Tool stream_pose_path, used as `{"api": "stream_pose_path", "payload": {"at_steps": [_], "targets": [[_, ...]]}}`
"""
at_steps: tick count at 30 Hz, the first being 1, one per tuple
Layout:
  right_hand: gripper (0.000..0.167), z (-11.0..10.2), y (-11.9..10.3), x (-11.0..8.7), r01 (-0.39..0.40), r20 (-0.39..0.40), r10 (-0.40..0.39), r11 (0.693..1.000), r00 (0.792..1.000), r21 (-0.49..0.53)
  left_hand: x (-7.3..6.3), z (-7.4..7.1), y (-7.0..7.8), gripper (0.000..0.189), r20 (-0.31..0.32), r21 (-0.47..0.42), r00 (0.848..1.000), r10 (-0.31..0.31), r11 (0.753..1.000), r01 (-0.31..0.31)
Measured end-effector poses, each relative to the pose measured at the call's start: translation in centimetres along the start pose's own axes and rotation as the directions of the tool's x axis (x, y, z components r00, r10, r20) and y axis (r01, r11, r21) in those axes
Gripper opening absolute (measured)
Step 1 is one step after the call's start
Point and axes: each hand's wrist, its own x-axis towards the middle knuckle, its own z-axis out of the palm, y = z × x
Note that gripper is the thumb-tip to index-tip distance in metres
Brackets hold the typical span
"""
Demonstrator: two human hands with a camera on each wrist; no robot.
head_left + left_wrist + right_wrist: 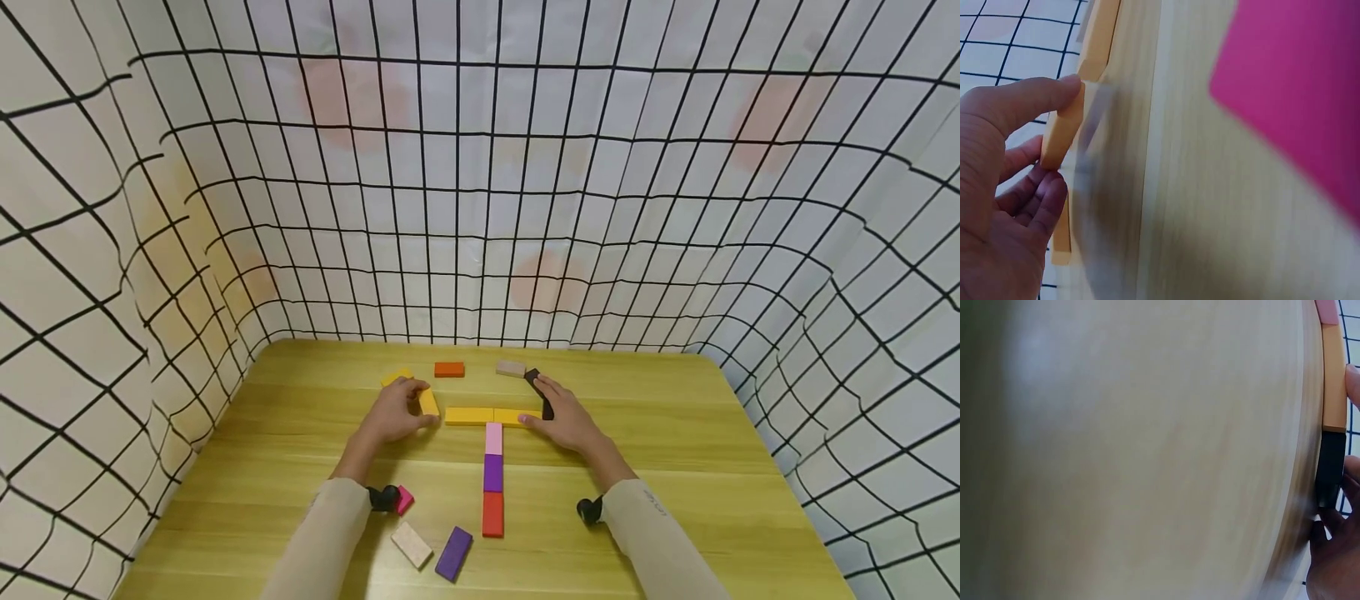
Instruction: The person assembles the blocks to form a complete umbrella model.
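Observation:
My left hand pinches a yellow block between thumb and fingers, tilted in the left wrist view. Behind it lies another yellow block. With fairly straight fingers, my right hand touches a black block, while its thumb rests at the right-hand yellow block of a row. That black block meets the row's end in the right wrist view. The left-hand yellow block completes the row. Below its middle run a pink block, a purple block and a red block.
At the back lie an orange-red block and a beige block. Nearer are a magenta block, a pale wooden block and another purple block. A black grid on white sheeting surrounds the wooden table.

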Motion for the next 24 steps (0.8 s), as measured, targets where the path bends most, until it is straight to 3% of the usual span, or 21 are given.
{"api": "stream_pose_path", "payload": {"at_steps": [10, 16, 24], "targets": [[0.093, 0.05, -0.16, -0.18, 0.001, -0.008, 0.0, 1.0, 1.0, 0.013, 0.45, 0.79, -0.14, 0.064, 0.069, -0.037, 0.998, -0.011, 0.999, 0.014], [0.093, 0.16, -0.13, -0.13, 0.005, -0.012, -0.005, 1.0, 1.0, 0.022, 0.43, 0.65, -0.58, 0.074, 0.096, -0.027, 0.995, -0.026, 0.999, 0.029], [0.094, 0.31, 0.1, -0.14, -0.003, -0.014, 0.003, 1.0, 1.0, 0.019, 0.08, 0.48, -0.63, 0.067, 0.069, -0.068, 0.997, -0.019, 0.997, 0.024]]}}
